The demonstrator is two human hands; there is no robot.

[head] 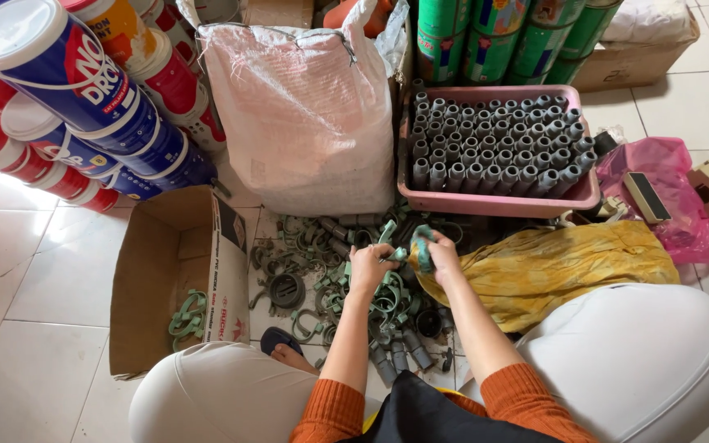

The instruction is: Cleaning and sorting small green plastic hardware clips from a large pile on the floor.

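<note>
We grip a green pipe clamp in our left hand, fingers closed round it, just in front of the pink tray. Our right hand is closed on a green rag, touching the clamp. Below the tray, more clamps & grey fittings litter the white tile floor. Left of tray: white sack, then cardboard box w/ a few clamps, paint cans stacked beyond.

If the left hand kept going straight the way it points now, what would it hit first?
Probably the pink tray of grey pipe fittings. The left hand, holding a green clamp, points up-frame over loose floor fittings toward its near wall; depth is unclear.
</note>
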